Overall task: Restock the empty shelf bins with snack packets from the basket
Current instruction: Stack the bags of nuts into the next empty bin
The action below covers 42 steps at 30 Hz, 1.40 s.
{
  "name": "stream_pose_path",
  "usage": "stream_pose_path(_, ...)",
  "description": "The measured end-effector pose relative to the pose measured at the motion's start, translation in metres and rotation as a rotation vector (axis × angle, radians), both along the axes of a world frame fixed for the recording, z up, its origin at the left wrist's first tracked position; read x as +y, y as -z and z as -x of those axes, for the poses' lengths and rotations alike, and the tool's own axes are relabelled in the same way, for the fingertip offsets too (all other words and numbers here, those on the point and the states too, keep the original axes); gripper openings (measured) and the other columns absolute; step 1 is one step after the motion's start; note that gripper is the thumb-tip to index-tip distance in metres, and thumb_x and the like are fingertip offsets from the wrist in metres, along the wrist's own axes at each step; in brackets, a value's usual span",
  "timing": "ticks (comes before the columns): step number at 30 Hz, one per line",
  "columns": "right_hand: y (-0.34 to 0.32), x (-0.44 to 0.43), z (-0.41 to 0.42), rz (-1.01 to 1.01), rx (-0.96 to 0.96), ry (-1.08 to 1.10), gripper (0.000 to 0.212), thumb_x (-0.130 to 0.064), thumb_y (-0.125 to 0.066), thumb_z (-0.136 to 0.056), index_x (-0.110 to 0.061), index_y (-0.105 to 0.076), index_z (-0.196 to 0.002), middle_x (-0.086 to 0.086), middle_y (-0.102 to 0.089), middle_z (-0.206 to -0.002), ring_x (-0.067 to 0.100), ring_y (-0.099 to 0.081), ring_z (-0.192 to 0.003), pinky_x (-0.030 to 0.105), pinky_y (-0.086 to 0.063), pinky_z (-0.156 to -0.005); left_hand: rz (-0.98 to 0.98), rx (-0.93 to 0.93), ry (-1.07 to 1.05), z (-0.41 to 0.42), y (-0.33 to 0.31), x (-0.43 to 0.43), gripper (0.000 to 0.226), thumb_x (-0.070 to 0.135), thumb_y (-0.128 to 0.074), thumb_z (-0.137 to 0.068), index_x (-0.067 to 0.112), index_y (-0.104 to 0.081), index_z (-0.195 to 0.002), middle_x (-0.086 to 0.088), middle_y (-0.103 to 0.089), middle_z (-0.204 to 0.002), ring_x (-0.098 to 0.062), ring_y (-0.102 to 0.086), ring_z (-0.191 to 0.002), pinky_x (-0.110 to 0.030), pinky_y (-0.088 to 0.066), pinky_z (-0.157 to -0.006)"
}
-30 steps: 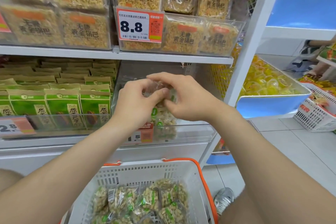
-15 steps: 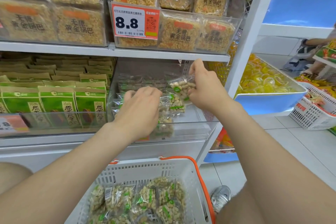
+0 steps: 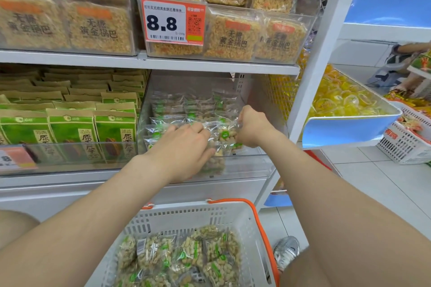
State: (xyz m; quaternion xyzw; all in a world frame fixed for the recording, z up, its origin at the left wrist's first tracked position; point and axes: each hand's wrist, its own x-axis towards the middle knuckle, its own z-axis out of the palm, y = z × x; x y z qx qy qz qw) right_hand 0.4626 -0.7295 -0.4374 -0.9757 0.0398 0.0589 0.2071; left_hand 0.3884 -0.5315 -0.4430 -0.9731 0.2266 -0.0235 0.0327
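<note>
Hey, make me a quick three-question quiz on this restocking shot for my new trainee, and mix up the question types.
1. Fill in: the orange price tag on the upper shelf reads ___.
2. True or false: the white basket holds no packets.
3. The right hand pinches: A) the price tag B) a nut packet at the clear bin C) the basket's rim

Key: 1) 8.8; 2) false; 3) B

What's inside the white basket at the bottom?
Clear snack packets with green labels, piled in the basket. The top packets cover whatever lies under them, and the left arm hides one corner.
</note>
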Motion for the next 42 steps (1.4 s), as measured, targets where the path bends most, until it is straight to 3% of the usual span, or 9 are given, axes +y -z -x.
stream_pose_path(4, 0.0, 0.002, -0.001, -0.012, 0.028, 0.011, 0.057, -0.006, -0.072, -0.091, -0.007, -0.039, -0.137, 0.018, -0.052, -0.123, 0.037, -0.065, -0.096, 0.046, -0.064, -0.078, 0.006, -0.017, 0.016, 0.0, -0.001, 0.002, 0.039, 0.05, -0.034, -0.109, 0.021, -0.054, -0.125, 0.001, -0.053, -0.124, -0.025, -0.057, -0.117, -0.045, -0.042, -0.094)
stream_pose_path(9, -0.008, 0.001, 0.006, -0.042, 0.115, -0.002, 0.068, -0.041, -0.091, -0.078, -0.014, -0.047, -0.122, 0.008, -0.056, -0.114, 0.027, -0.067, -0.093, 0.043, -0.066, -0.075, 0.064, -0.005, 0.019, -0.004, 0.004, 0.004, 0.04, 0.05, -0.035, -0.108, 0.023, -0.048, -0.134, 0.002, -0.05, -0.138, -0.023, -0.049, -0.131, -0.046, -0.037, -0.102)
stream_pose_path(12, -0.009, -0.003, 0.007, 0.039, 0.047, 0.014, 0.051, -0.034, -0.089, -0.08, -0.011, -0.056, -0.112, 0.009, -0.06, -0.11, 0.028, -0.069, -0.089, 0.046, -0.065, -0.078, 0.144, 0.022, 0.043, -0.006, 0.007, 0.001, 0.056, 0.045, -0.034, -0.108, 0.022, -0.026, -0.159, 0.0, -0.026, -0.169, -0.022, -0.025, -0.155, -0.052, -0.026, -0.119)
stream_pose_path(15, -0.01, -0.008, 0.003, 0.08, -0.028, 0.075, 0.037, -0.021, -0.081, -0.086, -0.009, -0.057, -0.112, 0.012, -0.061, -0.106, 0.032, -0.071, -0.085, 0.046, -0.065, -0.076, 0.132, 0.065, 0.042, -0.011, 0.006, -0.002, 0.065, 0.044, -0.031, -0.108, 0.019, -0.012, -0.166, -0.002, -0.009, -0.175, -0.021, -0.01, -0.161, -0.055, -0.016, -0.125)
stream_pose_path(23, -0.009, -0.005, 0.001, -0.035, -0.009, 0.041, 0.034, -0.018, -0.077, -0.089, -0.003, -0.062, -0.116, 0.015, -0.068, -0.1, 0.032, -0.077, -0.089, 0.05, -0.065, -0.078, 0.178, 0.093, -0.009, -0.025, 0.007, -0.008, 0.078, 0.055, -0.043, -0.097, 0.02, -0.021, -0.163, -0.002, -0.037, -0.161, -0.026, -0.037, -0.145, -0.055, -0.021, -0.12)
stream_pose_path(28, -0.007, -0.005, -0.003, -0.051, -0.03, -0.002, 0.041, -0.019, -0.084, -0.086, -0.003, -0.064, -0.118, 0.014, -0.066, -0.107, 0.031, -0.071, -0.098, 0.048, -0.062, -0.085, 0.152, 0.07, 0.0, -0.026, 0.01, -0.009, 0.077, 0.062, -0.028, -0.084, 0.025, -0.043, -0.151, 0.003, -0.046, -0.137, -0.024, -0.046, -0.127, -0.054, -0.029, -0.11)
stream_pose_path(36, -0.001, -0.006, 0.002, -0.106, 0.083, 0.12, 0.091, -0.034, -0.09, -0.081, -0.001, -0.032, -0.143, 0.016, -0.048, -0.132, 0.033, -0.065, -0.108, 0.045, -0.063, -0.087, 0.118, -0.012, 0.024, -0.02, 0.016, -0.006, 0.067, 0.058, -0.019, -0.09, 0.023, -0.052, -0.136, 0.004, -0.054, -0.129, -0.021, -0.058, -0.117, -0.05, -0.034, -0.108)
stream_pose_path(38, -0.005, -0.007, 0.009, 0.064, 0.03, 0.085, 0.083, -0.046, -0.089, -0.08, 0.0, -0.045, -0.134, 0.014, -0.05, -0.13, 0.031, -0.061, -0.113, 0.04, -0.058, -0.092, 0.104, -0.053, 0.022, -0.016, 0.015, -0.004, 0.062, 0.058, -0.021, -0.093, 0.022, -0.054, -0.133, 0.004, -0.058, -0.133, -0.021, -0.059, -0.12, -0.048, -0.037, -0.107)
stream_pose_path(42, -0.018, -0.006, 0.023, 0.171, -0.201, 0.058, 0.045, -0.041, -0.08, -0.091, -0.01, -0.048, -0.084, 0.011, -0.058, -0.097, 0.032, -0.057, -0.086, 0.035, -0.044, -0.068, 0.14, -0.194, 0.072, -0.003, 0.013, 0.001, 0.056, 0.058, -0.025, -0.097, 0.023, -0.056, -0.129, 0.004, -0.061, -0.125, -0.022, -0.059, -0.115, -0.046, -0.042, -0.101)
